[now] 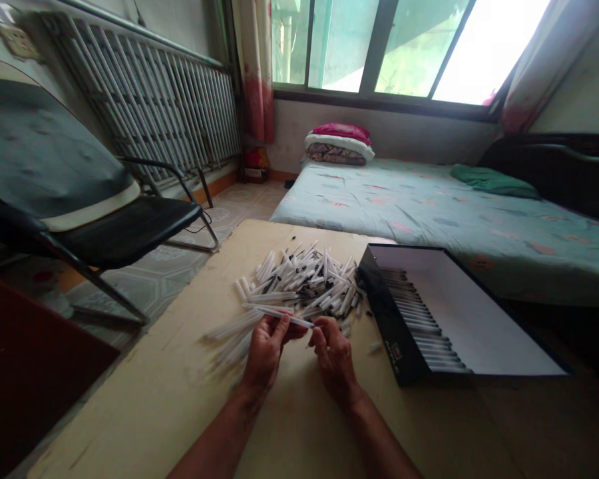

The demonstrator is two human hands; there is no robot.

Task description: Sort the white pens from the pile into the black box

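My left hand (265, 352) is closed round a bundle of thin white pen tubes (279, 313) that stick out to the left and right of the fist. My right hand (333, 352) is beside it, fingers pinched on the near end of one tube. Both hands hover over a tan table (180, 399). Just beyond them lies a loose pile of white tubes and small black caps (304, 283). To the right stands an open black box (394, 332) with a white inside; a row of tubes (424, 326) lies along its left side.
A black folding chair (104, 233) stands left of the table before a white radiator (154, 100). A bed with a pale blue sheet (429, 206), folded bedding (339, 143) and a green cloth lies behind the table under a window.
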